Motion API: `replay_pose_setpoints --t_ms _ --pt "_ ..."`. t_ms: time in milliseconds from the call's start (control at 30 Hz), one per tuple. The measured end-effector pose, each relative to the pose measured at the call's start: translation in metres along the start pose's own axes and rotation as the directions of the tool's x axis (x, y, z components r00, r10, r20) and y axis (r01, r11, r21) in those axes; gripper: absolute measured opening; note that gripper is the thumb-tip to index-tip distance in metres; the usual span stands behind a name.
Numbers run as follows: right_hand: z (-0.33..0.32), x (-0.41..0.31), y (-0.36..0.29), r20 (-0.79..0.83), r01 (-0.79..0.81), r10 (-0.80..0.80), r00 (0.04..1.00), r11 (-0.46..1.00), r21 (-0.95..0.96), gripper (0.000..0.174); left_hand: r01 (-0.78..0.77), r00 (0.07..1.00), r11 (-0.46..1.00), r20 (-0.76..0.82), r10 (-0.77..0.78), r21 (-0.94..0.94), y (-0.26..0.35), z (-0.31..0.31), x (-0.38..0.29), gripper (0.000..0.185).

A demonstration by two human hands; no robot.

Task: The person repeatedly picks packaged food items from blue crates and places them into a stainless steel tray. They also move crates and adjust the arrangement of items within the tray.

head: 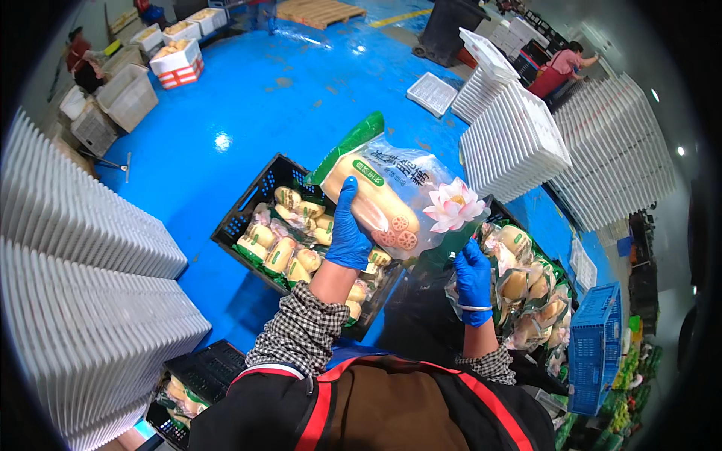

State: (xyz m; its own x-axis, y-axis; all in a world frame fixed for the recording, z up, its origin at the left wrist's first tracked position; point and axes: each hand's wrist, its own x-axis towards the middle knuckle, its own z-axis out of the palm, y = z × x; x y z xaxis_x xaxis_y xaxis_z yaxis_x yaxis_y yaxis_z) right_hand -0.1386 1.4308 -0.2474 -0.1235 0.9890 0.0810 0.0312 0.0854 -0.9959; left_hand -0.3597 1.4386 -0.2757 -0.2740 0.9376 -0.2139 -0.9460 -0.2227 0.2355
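Observation:
A clear plastic bag of lotus root (366, 197), with green ends and a printed pink lotus flower, is held up in front of me. My left hand (348, 225), in a blue glove, grips its left part, thumb on top. My right hand (474, 282), gloved in blue with a white band at the wrist, pinches the bag's lower right green edge. Below the left hand is a black plastic crate (248, 211) with several bagged lotus roots (279, 253). Beyond the right hand, more bagged lotus roots (516, 287) are heaped in another black crate.
Stacked white plastic trays (101, 315) rise at the left, with another stack (513, 141) at the right. A blue crate (595, 349) stands at the lower right, a black crate (206, 369) at the lower left. One person (555, 70) bends at the far right; another (84, 59) is far left.

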Motion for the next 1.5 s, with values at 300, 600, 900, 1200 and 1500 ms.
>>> replay_pose_setpoints --t_ms 300,600,900,1200,1500 --pt "-0.146 -0.085 0.009 0.047 0.493 -0.491 0.870 0.862 -0.121 0.027 -0.117 0.973 0.989 0.207 0.097 0.085 -0.127 0.059 -0.117 0.053" --pt "-0.304 -0.169 -0.018 0.239 0.690 -0.737 0.632 0.394 -0.607 0.057 0.118 0.951 0.972 0.259 -0.169 0.204 -0.294 0.090 -0.220 0.053" --pt "-0.355 -0.204 0.011 0.254 0.566 -0.548 0.797 0.531 -0.630 0.053 0.311 0.871 0.911 0.303 -0.387 0.271 -0.338 0.121 -0.243 0.056" --pt "-0.375 -0.266 -0.036 -0.189 -0.209 0.258 0.948 0.946 0.247 0.070 0.365 0.857 0.883 0.266 -0.442 0.294 -0.346 0.113 -0.067 0.051" --pt "-0.416 -0.332 0.000 -0.579 -0.087 0.284 0.764 0.935 0.343 0.074 0.400 0.842 0.727 0.088 -0.532 0.558 -0.469 0.105 -0.004 0.047"
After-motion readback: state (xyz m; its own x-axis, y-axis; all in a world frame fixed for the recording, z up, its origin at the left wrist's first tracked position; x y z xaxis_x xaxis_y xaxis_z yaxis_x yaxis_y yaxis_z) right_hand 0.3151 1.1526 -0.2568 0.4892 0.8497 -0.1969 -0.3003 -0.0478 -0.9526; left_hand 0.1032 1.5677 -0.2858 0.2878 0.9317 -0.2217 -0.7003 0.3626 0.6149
